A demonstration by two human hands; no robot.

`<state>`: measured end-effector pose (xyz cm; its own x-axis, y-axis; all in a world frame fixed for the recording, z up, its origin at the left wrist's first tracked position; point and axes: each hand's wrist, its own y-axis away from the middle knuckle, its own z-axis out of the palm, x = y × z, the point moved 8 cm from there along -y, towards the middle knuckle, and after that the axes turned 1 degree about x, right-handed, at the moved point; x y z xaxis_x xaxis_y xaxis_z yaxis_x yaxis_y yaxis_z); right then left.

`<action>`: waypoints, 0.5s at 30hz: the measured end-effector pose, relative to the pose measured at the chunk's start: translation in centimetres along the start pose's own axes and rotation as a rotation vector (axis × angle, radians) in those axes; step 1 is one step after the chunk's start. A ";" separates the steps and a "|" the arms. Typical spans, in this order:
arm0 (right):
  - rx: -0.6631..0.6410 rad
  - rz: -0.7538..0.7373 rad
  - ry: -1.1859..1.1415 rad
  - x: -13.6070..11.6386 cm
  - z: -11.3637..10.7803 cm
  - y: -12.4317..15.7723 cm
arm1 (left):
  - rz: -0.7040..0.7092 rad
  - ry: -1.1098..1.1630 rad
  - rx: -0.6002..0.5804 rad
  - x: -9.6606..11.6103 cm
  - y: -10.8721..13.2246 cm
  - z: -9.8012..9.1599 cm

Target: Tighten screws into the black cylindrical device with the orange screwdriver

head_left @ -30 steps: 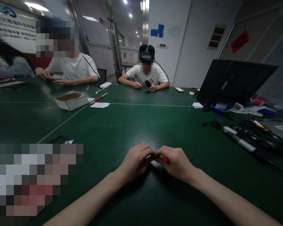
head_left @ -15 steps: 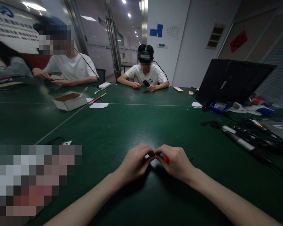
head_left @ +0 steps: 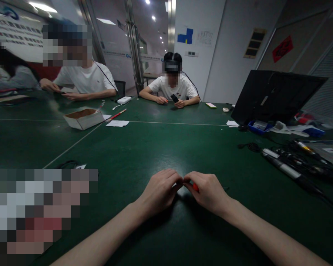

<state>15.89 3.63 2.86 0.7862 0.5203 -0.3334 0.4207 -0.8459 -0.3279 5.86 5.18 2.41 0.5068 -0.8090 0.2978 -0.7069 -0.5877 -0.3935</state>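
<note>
My left hand [head_left: 162, 188] and my right hand [head_left: 207, 190] meet fingertip to fingertip just above the green table [head_left: 155, 147]. A small orange-red object [head_left: 195, 187] shows within the curled fingers of my right hand; the fingers cover most of it, so its kind is not visible. My left hand is closed in a pinch, thumb against fingers. Whatever lies between its tips is too small and hidden to make out.
A white open box [head_left: 83, 120], a red pencil-like stick [head_left: 118, 115] and a paper sheet [head_left: 117, 123] lie at the far left. On the right are a black monitor [head_left: 277, 98], a blue tray [head_left: 258, 127] and tangled cables [head_left: 302, 159]. Several people sit around the table.
Both hands stay almost in place, their fingertips pressed slightly closer together. The whole view has shifted a little. Across the table, a person's hand now shows something orange.
</note>
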 end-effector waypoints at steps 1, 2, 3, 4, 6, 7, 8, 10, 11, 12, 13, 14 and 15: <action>-0.010 -0.002 0.015 0.0 -0.1 0.0 | -0.007 0.010 -0.002 -0.1 0.0 0.0; -0.019 -0.003 0.032 0.0 -0.4 0.0 | -0.015 0.021 -0.004 -0.2 0.0 0.0; -0.024 -0.003 0.048 0.0 -0.9 0.0 | -0.021 0.031 -0.006 -0.3 0.0 0.0; -0.024 -0.001 0.063 0.1 -1.5 0.2 | -0.028 0.041 -0.008 -0.4 0.0 0.0; -0.026 0.015 0.098 0.8 -3.2 1.1 | -0.041 0.052 -0.017 -0.6 0.0 0.0; -0.025 0.034 0.119 1.7 -4.2 1.8 | -0.051 0.054 -0.023 -0.7 0.0 -0.1; -0.068 0.055 0.167 2.9 -5.0 2.7 | -0.060 0.054 -0.031 -0.7 0.0 -0.1; -0.172 0.127 0.261 6.7 -6.7 5.0 | -0.079 0.057 -0.060 -0.8 -0.1 0.0; -0.224 0.186 0.303 9.2 -7.7 6.4 | -0.086 0.057 -0.080 -0.8 -0.1 0.1; -0.232 0.267 0.362 12.1 -9.2 8.0 | -0.096 0.054 -0.087 -0.8 -0.1 0.2; -0.191 0.376 0.432 15.2 -11.3 9.6 | -0.101 0.053 -0.094 -0.8 -0.1 0.2; -0.147 0.502 0.502 18.3 -13.5 11.3 | -0.106 0.053 -0.099 -0.8 -0.1 0.2; -0.099 0.583 0.558 20.9 -15.5 12.9 | -0.108 0.054 -0.100 -0.8 -0.1 0.2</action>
<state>44.78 1.73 5.39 0.9902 -0.1198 0.0721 -0.1080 -0.9829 -0.1489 5.59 5.87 2.01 0.5571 -0.7377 0.3813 -0.6967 -0.6651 -0.2688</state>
